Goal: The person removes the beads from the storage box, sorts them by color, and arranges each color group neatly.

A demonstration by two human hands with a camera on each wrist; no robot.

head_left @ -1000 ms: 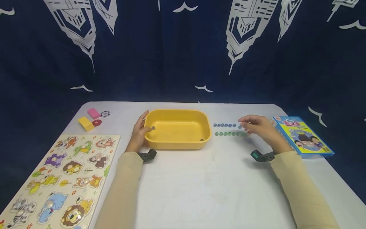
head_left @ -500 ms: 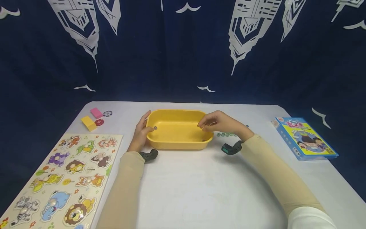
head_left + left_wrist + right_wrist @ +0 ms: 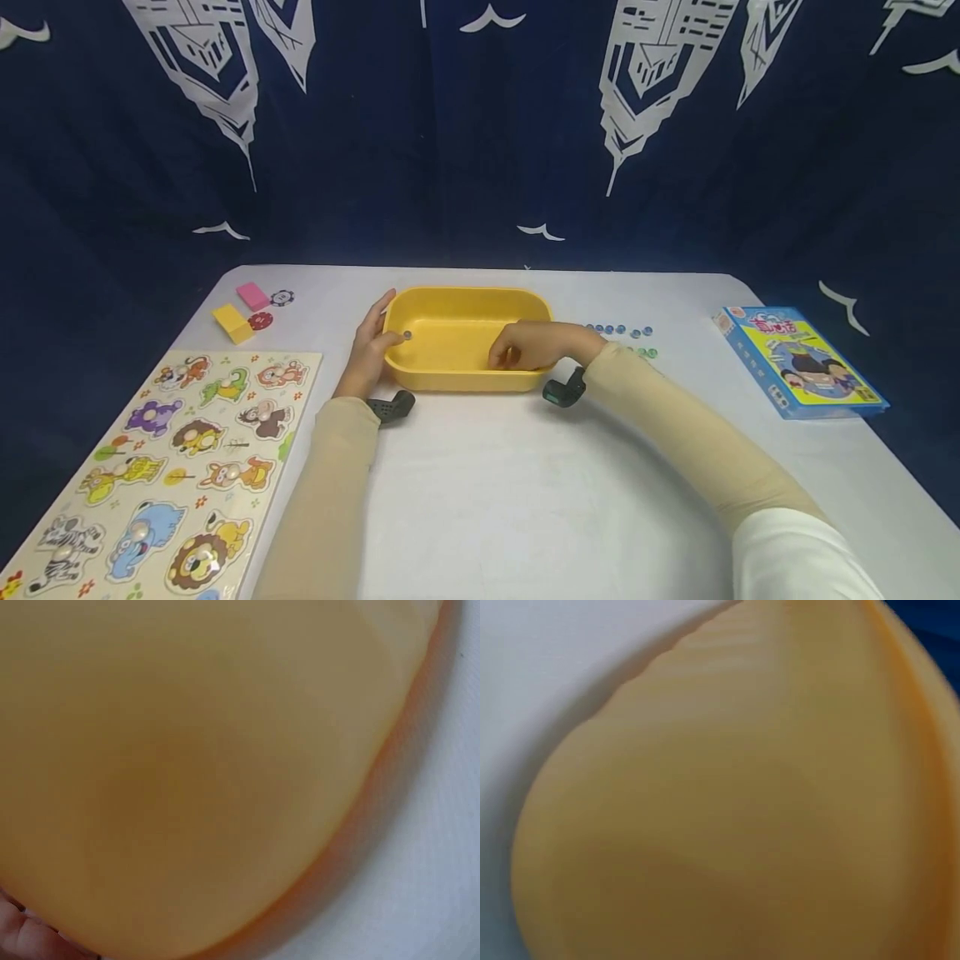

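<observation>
In the head view, a yellow plastic basin [image 3: 468, 382] stands on the table. My left hand [image 3: 363, 358] grips its left end, thumb over the rim beside a small glass marble [image 3: 407, 335] inside. The basin wall [image 3: 210, 780] fills most of the left wrist view, with fingers [image 3: 30, 937] at the lower left corner. My right hand [image 3: 536, 343] reaches into the basin's right part, fingers curled down to the floor. Its fingertips are hidden, so I cannot tell whether they hold a marble. Only the basin's side [image 3: 727, 802] shows in the right wrist view.
Right of the basin lie a row of blue marbles [image 3: 620, 329] and a row of green marbles [image 3: 642, 352], partly behind my right arm. A boxed game [image 3: 806, 360] lies far right. On the left are an animal puzzle board [image 3: 180, 467], yellow block [image 3: 233, 323], pink block [image 3: 253, 296] and two chips [image 3: 260, 321].
My right hand has moved left from the end of the marble rows, over the rim and down into the basin, covering the marble there. The left hand keeps its hold on the basin.
</observation>
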